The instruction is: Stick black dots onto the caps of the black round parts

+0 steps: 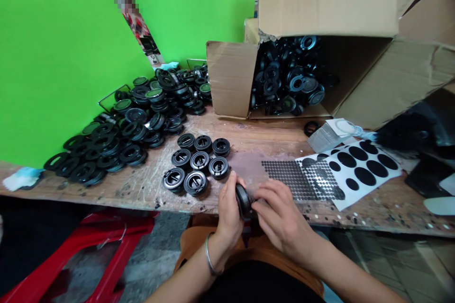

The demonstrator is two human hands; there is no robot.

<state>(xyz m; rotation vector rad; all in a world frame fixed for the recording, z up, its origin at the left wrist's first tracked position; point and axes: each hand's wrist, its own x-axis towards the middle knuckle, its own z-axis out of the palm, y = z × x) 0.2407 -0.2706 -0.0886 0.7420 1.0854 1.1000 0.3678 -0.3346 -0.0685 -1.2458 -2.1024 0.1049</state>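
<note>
My left hand [229,208] is closed around a round black part with a ribbed rim [242,199], held on edge just over the table's front edge. The fingertips of my right hand [279,213] are pinched together at the part's right face; whatever is between them is too small or hidden to make out. Left of my hands stand several similar round black parts [199,163] in short rows, each with a ring and a slotted centre facing up. A dark perforated sheet of small dots [284,175] lies to the right of my right hand.
A heap of black round parts [106,147] covers the table's left side. An open cardboard box [327,4] at the back holds more. White sheets with black oval stickers [368,175] and a stack of small cards [325,137] lie right. Green panels [199,4] stand behind.
</note>
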